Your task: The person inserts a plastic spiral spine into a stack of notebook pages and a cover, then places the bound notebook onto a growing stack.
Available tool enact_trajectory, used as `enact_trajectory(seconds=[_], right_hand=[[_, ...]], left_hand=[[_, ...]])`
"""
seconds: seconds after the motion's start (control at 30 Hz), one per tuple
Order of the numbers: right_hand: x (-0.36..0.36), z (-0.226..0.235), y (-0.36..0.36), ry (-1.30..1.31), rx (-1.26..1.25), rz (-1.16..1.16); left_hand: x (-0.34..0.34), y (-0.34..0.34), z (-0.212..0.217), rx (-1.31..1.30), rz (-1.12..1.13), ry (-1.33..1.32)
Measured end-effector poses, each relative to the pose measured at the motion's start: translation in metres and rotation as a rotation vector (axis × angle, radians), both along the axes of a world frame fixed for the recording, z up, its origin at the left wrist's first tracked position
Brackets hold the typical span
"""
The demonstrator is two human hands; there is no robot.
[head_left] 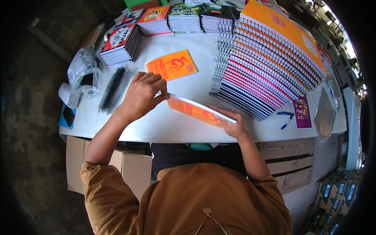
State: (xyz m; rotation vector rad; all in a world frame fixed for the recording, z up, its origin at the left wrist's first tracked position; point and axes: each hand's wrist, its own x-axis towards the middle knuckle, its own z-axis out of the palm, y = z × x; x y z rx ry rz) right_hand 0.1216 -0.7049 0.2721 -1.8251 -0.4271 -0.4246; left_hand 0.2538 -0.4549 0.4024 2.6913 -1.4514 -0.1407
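Note:
An orange booklet (192, 109) is tilted over the table's near edge, its cover toward me and its white page edge up. My right hand (233, 123) grips its right end. At the booklet's left upper corner my left hand (145, 94) is closed in a pinch; a small shiny bit shows under its fingers, too little to name. Just beyond lies another orange booklet (178, 65), flat with its cover up. Loose dark spiral binding coils (115, 92) lie in a bundle left of my left hand.
A tall fanned stack of spiral-bound notebooks (270, 58) takes up the right side. Booklet stacks (154, 21) line the far edge. Crumpled clear plastic (82, 74) lies at left. A blue pen (287, 120) and a purple booklet (301, 112) sit at right.

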Motion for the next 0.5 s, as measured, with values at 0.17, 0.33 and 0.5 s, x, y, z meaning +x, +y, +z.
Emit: enact_trajectory(seconds=[0.17,0.33,0.5], right_hand=[[-0.003,0.004,0.004,0.007,0.016,-0.079],[0.000,0.006,0.011,0.106,0.172,-0.021],[0.004,-0.005,0.008,0.081,0.104,0.016]], left_hand=[[-0.005,-0.003,-0.009,-0.306,-0.050,-0.453],[0.011,0.008,0.000,-0.163,-0.079,0.038],[0.016,-0.001,0.006,-0.136,-0.026,0.098]])
